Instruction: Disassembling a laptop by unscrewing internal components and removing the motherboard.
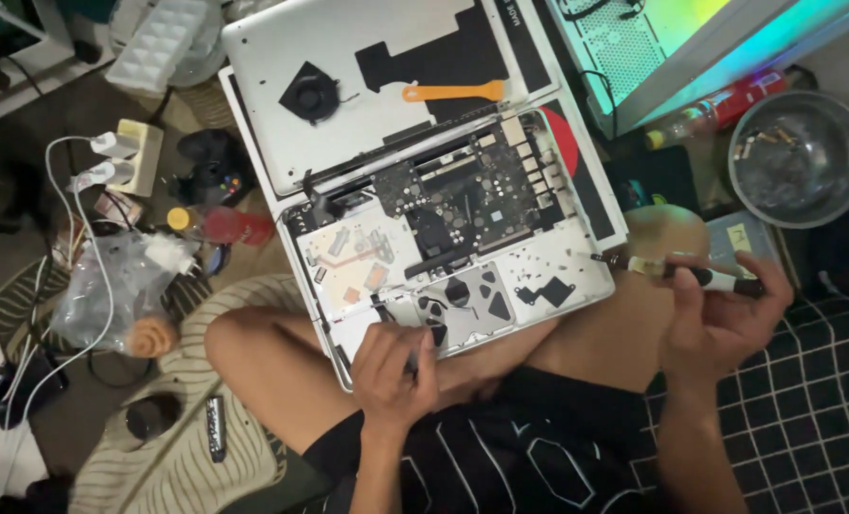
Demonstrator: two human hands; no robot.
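The opened laptop (444, 238) rested across your bare crossed legs, its underside up and the dark circuit board (463, 190) exposed in the far half. Your left hand (393, 366) sat at the laptop's near edge, fingers curled together and pinching a small thin tool whose tip touched the grey trackpad area (463, 300); what kind of tool it was, I could not tell. Your right hand (720, 319) was held off to the right of the laptop, well apart from the left, its fingers pinching a slim screwdriver (681, 271) with a black and white handle, the tip pointing left and hovering just over the laptop's right corner.

Beyond the laptop, on the far side, lay its removed silver bottom cover (348, 76), carrying a small black fan (310, 95) and an orange plastic pry tool (453, 91).

You sat on the floor in a cluttered room. To the left lay a white power strip (139, 157) with chargers and white cables, a clear plastic bag (110, 286) of odds and ends, and a striped rug (177, 457) with a small remote-like object on it. To the far right stood a round metal bowl (798, 157) beside a lit computer case (672, 48). A black cloth with a white grid (805, 400) covered the near right.
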